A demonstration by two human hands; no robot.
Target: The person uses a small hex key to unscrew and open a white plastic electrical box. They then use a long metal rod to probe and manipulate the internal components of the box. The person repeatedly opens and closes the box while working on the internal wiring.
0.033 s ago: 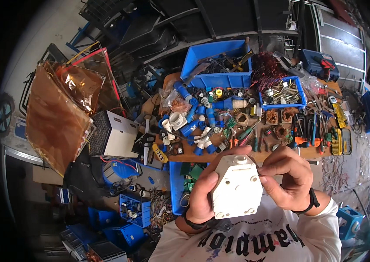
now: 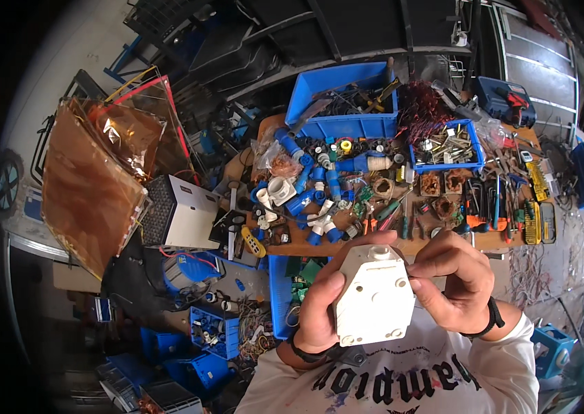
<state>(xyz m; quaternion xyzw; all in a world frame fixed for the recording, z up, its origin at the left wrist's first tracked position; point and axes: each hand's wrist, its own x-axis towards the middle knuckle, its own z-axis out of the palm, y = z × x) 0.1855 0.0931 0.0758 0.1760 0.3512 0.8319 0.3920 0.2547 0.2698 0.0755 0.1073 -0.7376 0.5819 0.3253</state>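
Observation:
A white plastic housing (image 2: 373,303), wide at the bottom and tapering to a round knob at the top, is held upright in front of my chest. My left hand (image 2: 323,300) wraps round its left side, thumb on the front edge and fingers behind it. Several small round holes and bosses show on its bright face. At the upper right edge of the housing, my right hand (image 2: 454,279) is closed in a pinch of thumb and forefinger. Whatever lies between those fingertips is too small or hidden to make out. Both wrists carry black bands.
Beyond my hands, a wooden workbench (image 2: 292,247) bears blue and white plug fittings (image 2: 319,200), hand tools (image 2: 492,200) and a yellow meter (image 2: 253,241). At its back stand a large blue bin (image 2: 347,127) and a blue tray of screws (image 2: 447,165). Brown sheets (image 2: 92,200) lean at left.

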